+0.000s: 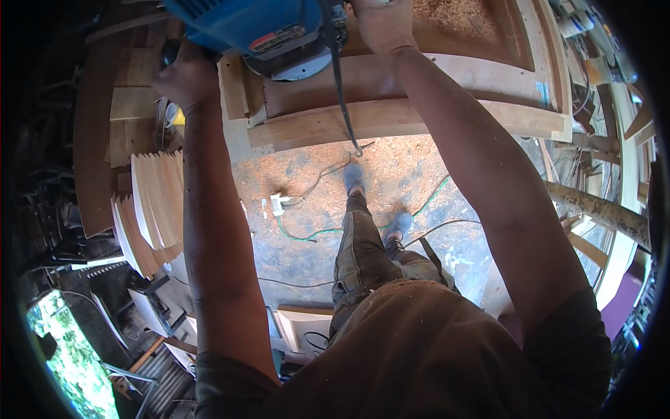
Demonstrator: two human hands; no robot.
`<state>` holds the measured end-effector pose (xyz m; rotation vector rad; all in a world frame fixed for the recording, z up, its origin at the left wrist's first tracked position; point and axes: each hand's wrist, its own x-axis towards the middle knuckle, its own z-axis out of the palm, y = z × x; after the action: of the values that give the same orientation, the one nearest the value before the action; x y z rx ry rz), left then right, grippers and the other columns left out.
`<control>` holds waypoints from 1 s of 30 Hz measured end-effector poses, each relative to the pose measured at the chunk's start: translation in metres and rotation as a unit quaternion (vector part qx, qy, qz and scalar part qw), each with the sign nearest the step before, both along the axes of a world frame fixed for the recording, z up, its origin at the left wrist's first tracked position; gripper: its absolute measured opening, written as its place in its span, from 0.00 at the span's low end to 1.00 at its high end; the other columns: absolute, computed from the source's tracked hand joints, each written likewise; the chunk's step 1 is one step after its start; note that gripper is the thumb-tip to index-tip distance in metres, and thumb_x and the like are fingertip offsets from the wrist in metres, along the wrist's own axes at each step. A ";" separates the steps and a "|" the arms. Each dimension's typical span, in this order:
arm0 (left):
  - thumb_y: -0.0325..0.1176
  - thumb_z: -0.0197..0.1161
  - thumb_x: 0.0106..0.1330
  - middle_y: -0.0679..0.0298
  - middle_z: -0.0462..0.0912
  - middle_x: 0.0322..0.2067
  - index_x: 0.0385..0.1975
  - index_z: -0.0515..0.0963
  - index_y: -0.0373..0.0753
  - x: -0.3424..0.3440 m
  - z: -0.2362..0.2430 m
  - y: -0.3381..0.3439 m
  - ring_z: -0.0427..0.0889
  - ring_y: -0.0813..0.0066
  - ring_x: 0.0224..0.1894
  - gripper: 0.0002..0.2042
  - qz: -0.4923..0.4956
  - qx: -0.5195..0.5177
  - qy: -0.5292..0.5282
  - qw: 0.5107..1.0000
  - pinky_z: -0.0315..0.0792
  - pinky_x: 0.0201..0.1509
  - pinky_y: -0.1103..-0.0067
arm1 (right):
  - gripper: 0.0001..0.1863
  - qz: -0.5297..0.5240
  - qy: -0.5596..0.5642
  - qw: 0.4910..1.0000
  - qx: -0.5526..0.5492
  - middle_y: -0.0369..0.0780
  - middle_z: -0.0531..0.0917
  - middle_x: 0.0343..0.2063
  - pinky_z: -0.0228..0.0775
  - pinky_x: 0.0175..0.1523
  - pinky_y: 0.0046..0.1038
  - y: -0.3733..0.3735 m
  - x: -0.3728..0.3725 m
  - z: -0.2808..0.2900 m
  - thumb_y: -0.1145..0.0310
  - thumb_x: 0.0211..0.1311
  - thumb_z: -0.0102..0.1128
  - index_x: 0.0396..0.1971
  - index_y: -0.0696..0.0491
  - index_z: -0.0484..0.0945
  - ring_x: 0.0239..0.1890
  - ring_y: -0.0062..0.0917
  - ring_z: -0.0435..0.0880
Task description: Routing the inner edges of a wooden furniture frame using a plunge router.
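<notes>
At the top edge a blue power router [244, 28] with a round base plate rests over a wooden panel frame [481, 119]. My left hand [187, 75] is closed round the black knob on the router's left side. My right hand [382, 26] is closed at the router's other side; the picture's top edge cuts off part of it, and its grip is partly hidden. A dark power cord [337, 91] hangs from the tool down past the frame's near edge. Wood shavings [453, 17] lie in the frame's recessed panel.
Sawdust covers the floor [293, 174] around my feet. A white socket block [278, 204] with a green cable [307, 239] lies there. Stacked curved wood pieces [150, 209] stand at the left. At the right are a rough pole [600, 209] and bottles [604, 70].
</notes>
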<state>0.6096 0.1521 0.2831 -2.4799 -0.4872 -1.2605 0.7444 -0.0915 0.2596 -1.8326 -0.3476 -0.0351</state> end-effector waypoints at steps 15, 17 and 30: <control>0.33 0.69 0.52 0.68 0.84 0.24 0.32 0.85 0.45 0.032 0.002 -0.005 0.77 0.77 0.20 0.07 0.066 -0.119 -0.084 0.987 0.70 0.26 0.78 | 0.18 -0.010 0.109 0.980 0.164 0.42 0.83 0.30 0.75 0.40 0.26 0.014 0.021 0.032 0.60 0.62 0.66 0.40 0.62 0.80 0.33 0.27 0.82; 0.34 0.68 0.53 0.67 0.84 0.24 0.33 0.85 0.44 0.036 0.017 -0.020 0.78 0.76 0.22 0.08 0.037 -0.366 -0.125 0.921 0.71 0.28 0.78 | 0.18 -0.045 0.080 0.988 0.124 0.43 0.83 0.30 0.75 0.40 0.25 0.014 0.024 0.032 0.60 0.62 0.65 0.40 0.62 0.80 0.32 0.27 0.81; 0.38 0.65 0.56 0.63 0.86 0.30 0.34 0.83 0.36 0.054 0.033 -0.027 0.79 0.74 0.26 0.12 -0.128 -0.455 -0.296 0.830 0.74 0.34 0.80 | 0.18 -0.054 0.040 0.992 0.106 0.40 0.83 0.29 0.73 0.37 0.23 0.027 0.051 0.040 0.61 0.61 0.67 0.41 0.61 0.81 0.30 0.24 0.80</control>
<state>0.6634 0.1252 0.3162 -2.8662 -1.1656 -2.3738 0.7951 -0.0650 0.2995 -1.6354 -0.1811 -0.0699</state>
